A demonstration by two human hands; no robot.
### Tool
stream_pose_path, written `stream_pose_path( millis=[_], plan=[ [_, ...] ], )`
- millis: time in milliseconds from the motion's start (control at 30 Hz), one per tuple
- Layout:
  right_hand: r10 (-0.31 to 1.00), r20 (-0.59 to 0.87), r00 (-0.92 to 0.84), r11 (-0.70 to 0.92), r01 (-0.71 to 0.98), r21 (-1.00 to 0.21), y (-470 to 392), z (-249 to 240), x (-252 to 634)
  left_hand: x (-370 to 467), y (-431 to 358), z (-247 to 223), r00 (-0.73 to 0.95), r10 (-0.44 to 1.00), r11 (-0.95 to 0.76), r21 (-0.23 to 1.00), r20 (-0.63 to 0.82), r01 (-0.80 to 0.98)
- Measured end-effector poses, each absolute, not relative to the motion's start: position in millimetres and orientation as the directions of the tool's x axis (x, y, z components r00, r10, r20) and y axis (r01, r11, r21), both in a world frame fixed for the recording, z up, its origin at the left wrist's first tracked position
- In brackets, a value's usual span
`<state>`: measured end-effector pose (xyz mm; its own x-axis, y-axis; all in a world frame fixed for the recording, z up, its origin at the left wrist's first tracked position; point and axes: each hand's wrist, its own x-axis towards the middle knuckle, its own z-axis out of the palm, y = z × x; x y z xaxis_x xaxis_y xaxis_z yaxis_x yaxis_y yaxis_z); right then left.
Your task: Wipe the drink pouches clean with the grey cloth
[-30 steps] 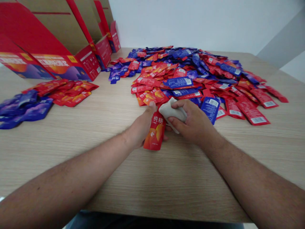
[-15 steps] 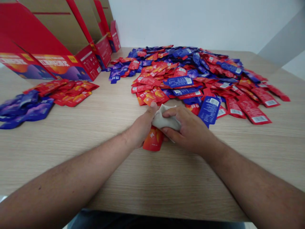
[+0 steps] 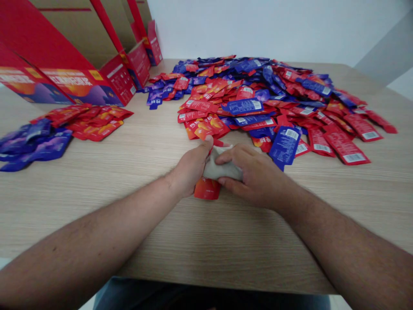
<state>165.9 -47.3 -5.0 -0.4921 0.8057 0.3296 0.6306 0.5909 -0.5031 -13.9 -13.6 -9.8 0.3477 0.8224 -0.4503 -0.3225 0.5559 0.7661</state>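
Just in front of the big heap, my left hand (image 3: pixel 192 167) is closed on a red-orange pouch (image 3: pixel 207 189), gripping its left side with the thumb on top. My right hand (image 3: pixel 250 174) is closed around a bunched pale grey cloth (image 3: pixel 219 168), pressed against the front of that pouch. The cloth covers the pouch's middle; its red top end shows above the cloth and its orange lower end below. The fingers under the pouch are mostly hidden. A blue pouch (image 3: pixel 284 146) lies just beyond my right hand, at the heap's near edge.
A wide heap of red and blue pouches (image 3: pixel 245 107) spreads across the back of the table (image 3: pixel 155 172). To the left lie smaller piles of red pouches (image 3: pixel 97 122) and blue pouches (image 3: pixel 41 144). Open red cardboard boxes (image 3: pixel 84 88) stand behind them. A white wall (image 3: pixel 274 30) borders the back.
The cloth has shifted slightly down and left over the pouch, with my right hand on it. More of the pouch's red top end shows now. The view has tilted a little.
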Motion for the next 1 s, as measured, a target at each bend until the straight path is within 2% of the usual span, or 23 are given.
stream_pose_path(
  millis=[67,233,367,533,667,800,933,1000],
  plan=[
    [0.770,0.299,-0.564,0.629,0.595,-0.500,-49,-5,165,-15,-12,-9,0.373,0.806,0.579,0.742,-0.459,-0.339],
    [0.811,0.344,-0.473,0.585,0.665,-0.465,-50,-6,163,-15,-11,-4,0.402,0.785,0.614,0.680,-0.472,-0.401],
    [0.744,0.258,-0.616,0.653,0.587,-0.479,-54,-5,159,-18,-9,-2,0.404,0.757,0.648,0.669,-0.514,-0.365],
    [0.794,0.332,-0.509,0.607,0.653,-0.453,-55,-3,158,-18,-6,-4,0.419,0.764,0.640,0.655,-0.490,-0.401],
    [0.728,0.261,-0.635,0.671,0.581,-0.461,-55,-3,158,-17,-6,-2,0.373,0.760,0.649,0.657,-0.533,-0.384],
    [0.794,0.332,-0.508,0.607,0.649,-0.458,-56,-3,158,-17,-6,-2,0.418,0.771,0.632,0.657,-0.480,-0.411],
    [0.723,0.259,-0.641,0.673,0.570,-0.471,-58,-4,157,-17,-7,0,0.373,0.764,0.644,0.654,-0.527,-0.395],
    [0.726,0.252,-0.640,0.667,0.567,-0.483,-57,-4,158,-17,-7,0,0.366,0.772,0.636,0.656,-0.521,-0.408]
  ],
)
